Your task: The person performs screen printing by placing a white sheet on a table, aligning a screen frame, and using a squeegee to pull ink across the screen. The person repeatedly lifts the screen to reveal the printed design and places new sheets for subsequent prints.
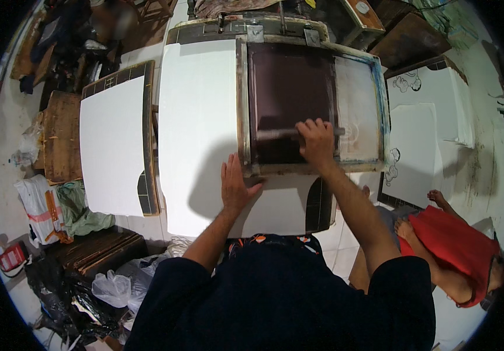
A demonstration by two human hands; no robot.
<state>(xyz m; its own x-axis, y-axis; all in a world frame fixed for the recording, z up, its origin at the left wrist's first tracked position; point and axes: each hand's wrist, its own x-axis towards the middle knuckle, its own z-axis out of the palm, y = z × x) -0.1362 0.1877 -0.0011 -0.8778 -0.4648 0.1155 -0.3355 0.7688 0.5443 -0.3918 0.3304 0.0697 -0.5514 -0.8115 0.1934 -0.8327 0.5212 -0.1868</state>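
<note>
A screen printing frame lies over a large white sheet on the table in front of me. Its dark mesh takes up the middle of the frame, with a pale panel on the right side. My right hand is closed round the squeegee, which lies crosswise on the lower part of the mesh. Part of the squeegee is hidden under my fingers. At the frame's lower left corner my left hand rests with fingers stretched out, next to the wooden edge and over the white sheet.
Metal hinge clamps hold the frame's far edge. Another board with a white sheet stands at left; at right is a stack of white sheets with line drawings. A person in red sits low at right. Plastic bags lie at lower left.
</note>
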